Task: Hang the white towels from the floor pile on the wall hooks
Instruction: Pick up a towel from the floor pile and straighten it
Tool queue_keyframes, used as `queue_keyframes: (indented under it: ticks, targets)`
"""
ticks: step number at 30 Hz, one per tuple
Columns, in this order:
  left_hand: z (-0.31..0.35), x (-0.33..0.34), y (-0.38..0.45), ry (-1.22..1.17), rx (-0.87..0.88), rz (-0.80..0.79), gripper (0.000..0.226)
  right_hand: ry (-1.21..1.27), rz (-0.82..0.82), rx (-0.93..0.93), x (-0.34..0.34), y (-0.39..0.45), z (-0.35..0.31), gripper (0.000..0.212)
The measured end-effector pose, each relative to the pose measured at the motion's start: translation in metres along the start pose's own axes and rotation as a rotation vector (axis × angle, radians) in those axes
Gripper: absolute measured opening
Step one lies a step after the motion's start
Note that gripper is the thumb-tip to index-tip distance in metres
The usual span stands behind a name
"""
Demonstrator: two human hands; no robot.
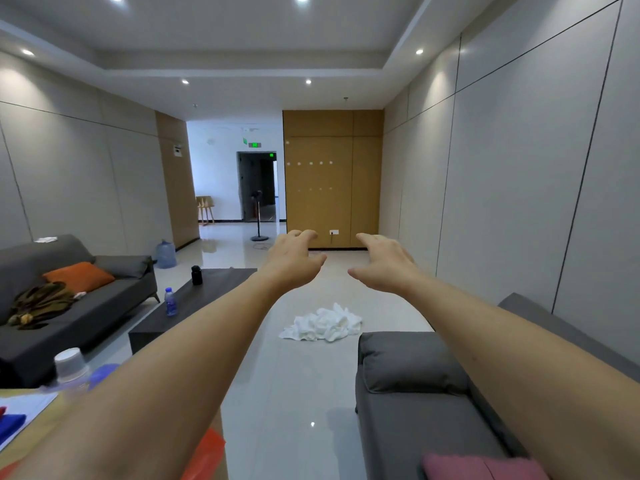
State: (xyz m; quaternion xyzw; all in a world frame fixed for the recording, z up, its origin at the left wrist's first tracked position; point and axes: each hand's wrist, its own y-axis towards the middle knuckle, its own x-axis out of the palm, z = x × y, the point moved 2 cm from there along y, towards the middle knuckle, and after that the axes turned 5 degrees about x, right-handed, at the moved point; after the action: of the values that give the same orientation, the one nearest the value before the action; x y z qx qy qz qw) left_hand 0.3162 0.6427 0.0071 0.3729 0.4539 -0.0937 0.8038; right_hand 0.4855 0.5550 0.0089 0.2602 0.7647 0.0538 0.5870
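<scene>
Head view, left hand point(292, 261) and right hand point(386, 263) empty, towel pile point(323, 323) on floor

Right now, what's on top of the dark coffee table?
On the coffee table: a black bottle and a blue-capped water bottle at the near left edge. The left arm covers its right corner.

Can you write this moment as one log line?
left hand: open, empty | right hand: open, empty | white towels: piled on floor | wall hooks: bare

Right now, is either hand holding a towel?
No: the left hand and right hand are open and empty, and the white towels lie piled on the floor.
</scene>
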Motion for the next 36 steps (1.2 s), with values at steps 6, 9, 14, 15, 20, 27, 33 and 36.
queue_keyframes:
  ticks: [6, 9, 14, 15, 20, 27, 33, 36]
  targets:
    - [-0.017, 0.041, 0.055, 0.039, -0.027, -0.026, 0.056, -0.008, -0.037, -0.014, 0.031, 0.063, 0.023, 0.076]
    - [-0.035, 0.059, 0.085, 0.028, -0.029, -0.025, 0.056, 0.005, -0.047, -0.022, 0.050, 0.096, 0.029, 0.075]
    - [-0.073, 0.091, 0.144, 0.027, 0.000, -0.040, 0.054, -0.004, -0.040, -0.014, 0.084, 0.159, 0.033, 0.075]
    - [-0.082, 0.096, 0.157, 0.027, 0.006, -0.042, 0.054, -0.009, -0.040, -0.010, 0.091, 0.174, 0.033, 0.075]
    - [-0.134, 0.114, 0.232, 0.020, 0.022, -0.022, 0.053, 0.004, -0.025, 0.022, 0.124, 0.258, 0.025, 0.074]
    - [-0.215, 0.136, 0.333, 0.008, 0.021, -0.037, 0.054, -0.014, -0.025, 0.025, 0.176, 0.371, -0.003, 0.076]
    - [-0.271, 0.170, 0.387, 0.007, 0.008, -0.086, 0.055, -0.011, -0.055, 0.028, 0.225, 0.442, -0.007, 0.072]
    - [-0.294, 0.187, 0.414, 0.015, -0.008, -0.097, 0.054, 0.005, -0.069, 0.013, 0.248, 0.477, -0.004, 0.072]
